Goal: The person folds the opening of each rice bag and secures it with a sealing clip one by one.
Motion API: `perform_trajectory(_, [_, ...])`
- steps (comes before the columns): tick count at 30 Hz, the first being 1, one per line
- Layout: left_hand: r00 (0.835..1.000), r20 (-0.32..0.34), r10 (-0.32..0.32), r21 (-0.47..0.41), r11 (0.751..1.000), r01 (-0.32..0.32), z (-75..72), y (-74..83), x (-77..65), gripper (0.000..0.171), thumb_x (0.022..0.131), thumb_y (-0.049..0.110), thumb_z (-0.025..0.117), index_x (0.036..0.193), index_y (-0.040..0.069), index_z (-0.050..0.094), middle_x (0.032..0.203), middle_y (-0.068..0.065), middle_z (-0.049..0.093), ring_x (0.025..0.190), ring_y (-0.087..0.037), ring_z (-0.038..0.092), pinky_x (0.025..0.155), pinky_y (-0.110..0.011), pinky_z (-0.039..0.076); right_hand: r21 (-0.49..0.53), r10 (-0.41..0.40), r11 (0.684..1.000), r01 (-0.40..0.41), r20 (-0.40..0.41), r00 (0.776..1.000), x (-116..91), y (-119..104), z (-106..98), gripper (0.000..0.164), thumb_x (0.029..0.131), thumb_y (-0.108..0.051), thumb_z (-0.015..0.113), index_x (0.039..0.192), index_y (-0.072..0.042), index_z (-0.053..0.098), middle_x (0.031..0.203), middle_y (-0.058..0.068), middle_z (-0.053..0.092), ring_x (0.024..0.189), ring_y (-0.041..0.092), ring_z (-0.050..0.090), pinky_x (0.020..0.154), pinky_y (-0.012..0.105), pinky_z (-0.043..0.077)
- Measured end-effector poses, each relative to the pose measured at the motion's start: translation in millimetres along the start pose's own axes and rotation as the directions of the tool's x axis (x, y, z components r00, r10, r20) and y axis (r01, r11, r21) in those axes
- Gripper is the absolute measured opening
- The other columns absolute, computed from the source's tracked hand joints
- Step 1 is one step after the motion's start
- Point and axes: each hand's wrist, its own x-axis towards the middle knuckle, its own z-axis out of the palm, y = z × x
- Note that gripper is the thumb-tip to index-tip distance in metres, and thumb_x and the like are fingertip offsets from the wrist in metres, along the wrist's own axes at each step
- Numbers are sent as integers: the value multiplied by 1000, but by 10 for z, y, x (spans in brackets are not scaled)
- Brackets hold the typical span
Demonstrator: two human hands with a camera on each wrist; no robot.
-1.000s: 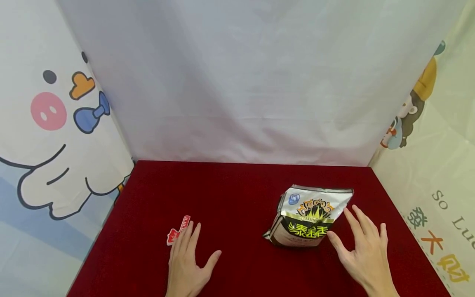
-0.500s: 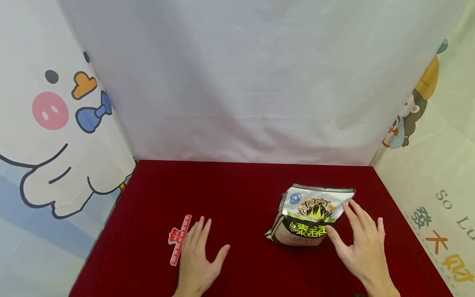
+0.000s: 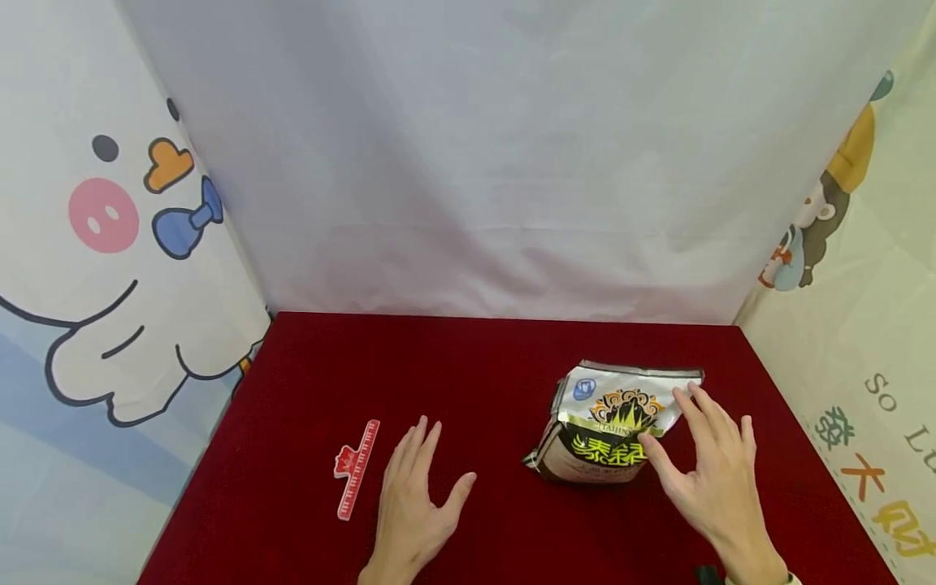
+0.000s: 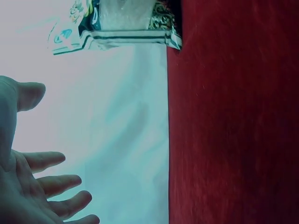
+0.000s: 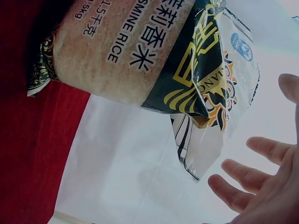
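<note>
A bag of jasmine rice, with a silvery top and a black label, stands slumped right of centre in the head view. My right hand is spread at its right side; in the head view its fingertips overlap the bag's edge, but the right wrist view shows the fingers apart from the bag. Palm down, with fingers straight and thumb spread, my left hand hovers holding nothing. Left of it lies a flat red-and-white strip with key-like marks and a bear-shaped tab.
A dark red cloth covers the table. White fabric hangs behind it, and printed cartoon sheets flank both sides. Part of a dark object shows at the bottom edge by the right wrist.
My left hand has moved right, away from the red-and-white strip, uncovering all of it. The right hand has shifted slightly closer to the rice bag. The camera view has shifted a little.
</note>
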Motion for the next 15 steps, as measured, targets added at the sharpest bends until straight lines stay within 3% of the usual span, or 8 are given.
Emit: perform_trajectory(15, [1000, 12, 1, -28, 1000, 0, 19, 101, 20, 76, 96, 46, 76, 159, 12, 51, 169, -14, 43, 154, -43, 42, 118, -69, 39, 34, -5, 999, 5, -8, 1000, 25, -68, 21, 73, 82, -28, 86, 147, -5, 62, 153, 25, 57, 135, 53, 52, 120, 83, 15])
